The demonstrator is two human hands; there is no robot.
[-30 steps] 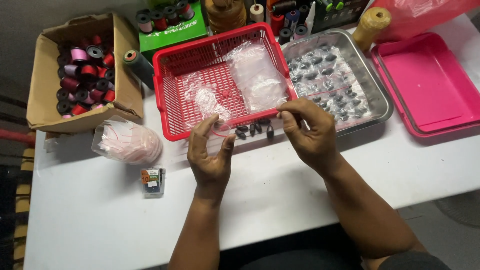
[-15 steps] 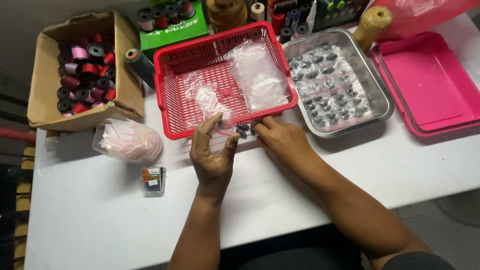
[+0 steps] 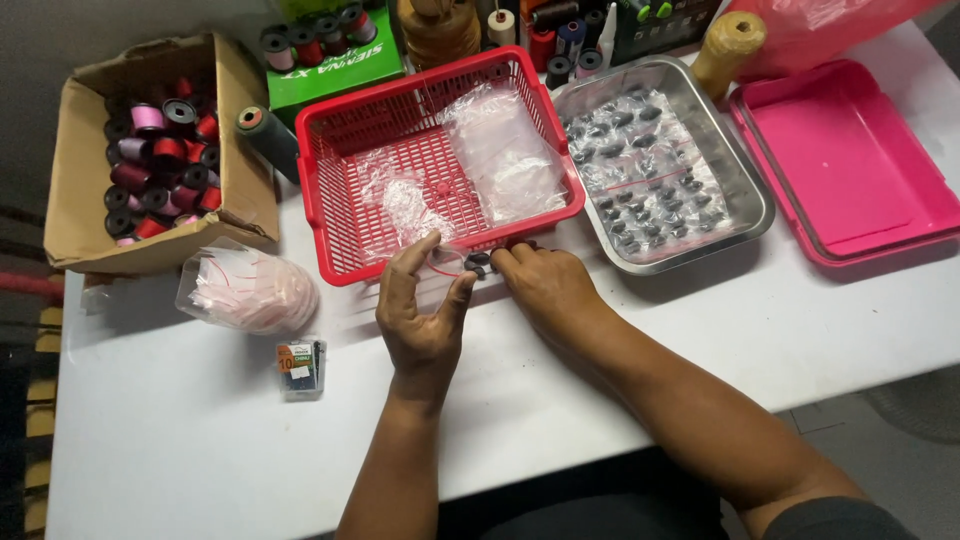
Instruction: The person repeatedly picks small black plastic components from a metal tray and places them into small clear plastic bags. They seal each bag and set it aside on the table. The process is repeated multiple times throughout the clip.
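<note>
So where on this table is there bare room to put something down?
The white table is bare along the near edge, left of the left hand, below the small packet. Another bare strip lies right of the right hand, below the steel tray and pink lid. The far side is crowded: cardboard box, red basket, thread spools.

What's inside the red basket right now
Inside the red basket lie clear plastic bags, one bunch at its right side and a smaller crumpled one nearer the left hand. What the bags cover cannot be seen.

Bare forearms, left hand (image 3: 420, 320), right hand (image 3: 548, 290); dark sleeve edge at right upper arm.
</note>
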